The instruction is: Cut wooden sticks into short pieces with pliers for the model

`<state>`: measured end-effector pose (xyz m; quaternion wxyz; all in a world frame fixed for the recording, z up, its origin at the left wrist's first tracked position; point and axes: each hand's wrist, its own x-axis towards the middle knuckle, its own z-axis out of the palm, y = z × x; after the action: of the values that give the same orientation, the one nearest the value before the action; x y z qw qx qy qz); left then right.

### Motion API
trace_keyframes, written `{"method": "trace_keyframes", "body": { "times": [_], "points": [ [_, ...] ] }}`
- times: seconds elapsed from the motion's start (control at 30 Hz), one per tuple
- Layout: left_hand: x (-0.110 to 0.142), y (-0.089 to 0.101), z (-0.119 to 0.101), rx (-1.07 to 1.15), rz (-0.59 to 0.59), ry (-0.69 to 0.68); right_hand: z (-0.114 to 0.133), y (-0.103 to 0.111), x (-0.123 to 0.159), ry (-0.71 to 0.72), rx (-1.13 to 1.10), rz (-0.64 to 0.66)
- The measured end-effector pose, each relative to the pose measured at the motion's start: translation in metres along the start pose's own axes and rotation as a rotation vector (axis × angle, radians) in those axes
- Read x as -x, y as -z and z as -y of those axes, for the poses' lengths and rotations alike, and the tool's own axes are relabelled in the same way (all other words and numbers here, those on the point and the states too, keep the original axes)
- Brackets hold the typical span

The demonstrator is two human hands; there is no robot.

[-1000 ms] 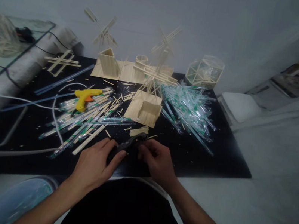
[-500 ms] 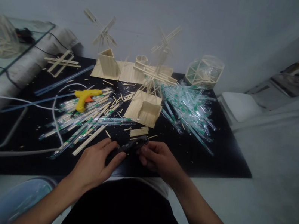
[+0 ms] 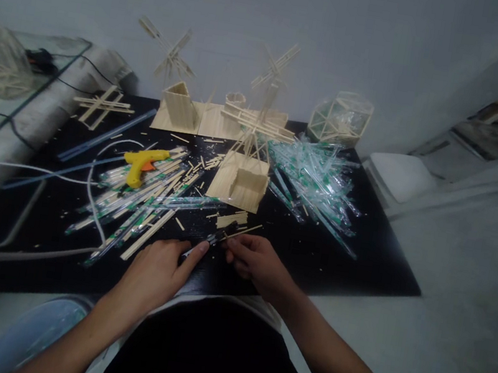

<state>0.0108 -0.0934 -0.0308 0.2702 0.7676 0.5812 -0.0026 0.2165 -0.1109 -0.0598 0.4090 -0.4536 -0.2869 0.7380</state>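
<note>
My left hand (image 3: 160, 267) is closed around a dark hand tool (image 3: 213, 239) with a shiny metal part; its exact kind is too blurred to make out. Thumb and fingers cover most of its handle. Close by on the right, my right hand (image 3: 254, 257) pinches a thin wooden stick (image 3: 246, 231) that slants up to the right and meets the tool near my fingertips. Just beyond the tool lies a small bunch of short wooden sticks (image 3: 232, 218). Behind it stands a wooden windmill model (image 3: 241, 193) on a square base with a low box.
A yellow glue gun (image 3: 140, 163) rests on wrapped stick bundles (image 3: 151, 209) at left, its white cord curling forward. Plastic-wrapped packs (image 3: 317, 175) are heaped at right. More wooden models (image 3: 178, 112) line the wall. A blue bin (image 3: 34, 335) stands below the table's front edge.
The dark tool has turned in my left hand, so its metal part now shows. The thin stick in my right hand has come into view, pointing up to the right.
</note>
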Motion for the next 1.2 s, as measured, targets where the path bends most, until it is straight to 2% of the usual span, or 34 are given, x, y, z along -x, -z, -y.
{"method": "trace_keyframes", "body": {
  "times": [0.2, 0.37, 0.5, 0.7, 0.87, 1.0, 1.2],
  "points": [
    [-0.001, 0.002, 0.015, 0.148, -0.035, 0.055, 0.001, 0.0, -0.003, 0.032, -0.037, -0.008],
    [-0.001, 0.002, 0.033, 0.285, -0.088, 0.123, 0.006, -0.004, 0.0, 0.027, -0.09, 0.042],
    [0.002, 0.0, 0.032, 0.318, -0.125, 0.064, 0.008, -0.008, 0.003, 0.031, -0.098, 0.055],
    [0.006, -0.003, 0.018, 0.098, -0.21, 0.014, 0.009, -0.01, 0.006, 0.073, -0.053, 0.034],
    [0.009, -0.01, 0.014, -0.076, -0.303, -0.053, 0.009, -0.015, 0.012, 0.167, 0.126, -0.032],
    [0.011, -0.014, 0.012, -0.15, -0.336, -0.091, 0.011, -0.018, 0.017, 0.199, 0.244, -0.052],
    [0.011, -0.015, 0.01, -0.212, -0.346, -0.103, 0.01, -0.018, 0.018, 0.219, 0.28, -0.079]
  ]
}}
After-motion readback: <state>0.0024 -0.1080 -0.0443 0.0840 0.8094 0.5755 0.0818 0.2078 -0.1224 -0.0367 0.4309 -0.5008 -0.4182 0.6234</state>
